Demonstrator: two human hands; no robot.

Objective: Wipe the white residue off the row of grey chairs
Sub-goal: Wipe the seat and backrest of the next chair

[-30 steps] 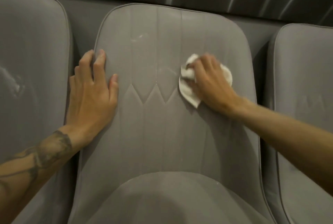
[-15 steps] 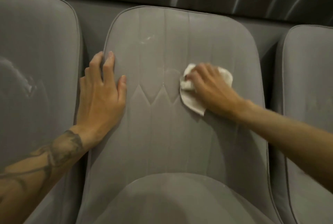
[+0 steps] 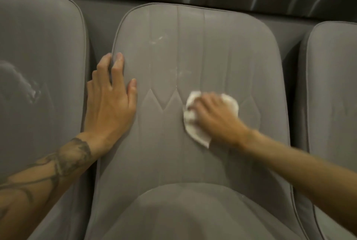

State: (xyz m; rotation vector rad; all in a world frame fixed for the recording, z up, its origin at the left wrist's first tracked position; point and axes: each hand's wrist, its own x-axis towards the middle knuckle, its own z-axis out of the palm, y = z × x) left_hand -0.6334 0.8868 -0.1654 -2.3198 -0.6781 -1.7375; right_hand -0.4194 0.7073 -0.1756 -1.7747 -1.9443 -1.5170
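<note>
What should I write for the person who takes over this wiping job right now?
Left hand lies flat on the middle chair's left edge.
Right hand holds the cloth against its backrest, mid-height.
Done: nothing plainly finished.
Left: white smears high on this backrest, a larger patch on the left chair; then check the right chair.

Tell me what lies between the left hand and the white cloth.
In the head view, only the middle chair's bare grey backrest, with its zigzag seam, lies between the left hand and the cloth. The white smear sits higher.
</note>
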